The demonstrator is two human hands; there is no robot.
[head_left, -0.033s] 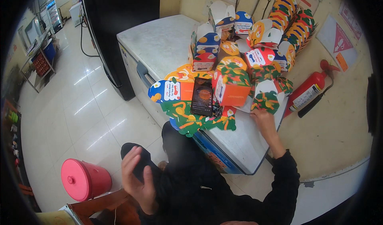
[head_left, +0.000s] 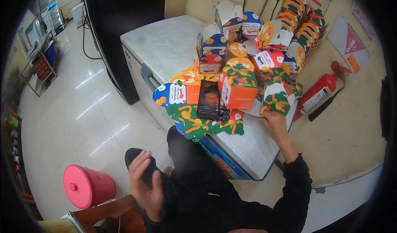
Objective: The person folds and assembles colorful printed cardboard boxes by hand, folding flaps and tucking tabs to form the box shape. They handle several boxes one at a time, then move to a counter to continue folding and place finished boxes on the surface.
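While the left hand (head_left: 147,187) hangs open, empty, the right hand (head_left: 273,123) pinches a green-and-white paperboard carton (head_left: 276,101). Holding seems the step; shifting would need care.

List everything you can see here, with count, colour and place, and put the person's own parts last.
Food boxes: many, overlapping, exact count unclear; orange, green, blue, red, white; on the chest
Flat cartons: several, multicoloured; chest's near edge
Phone: one, dark; on the flat cartons
Chest: one, whitish top; centre
Tall cabinet: one, black; beyond the chest, left
Fire extinguisher: one, red; right of the chest
Wall signs: several, mostly pale; upper right and top
Lidded bucket: one, pinkish red; floor, lower left
Distant shelves and appliances: several, mixed; far left, details unclear
Clothing: black; lower centre
Left hand: one, bare; raised, lower left
Right hand: one, bare; at a green-and-white box's lower edge
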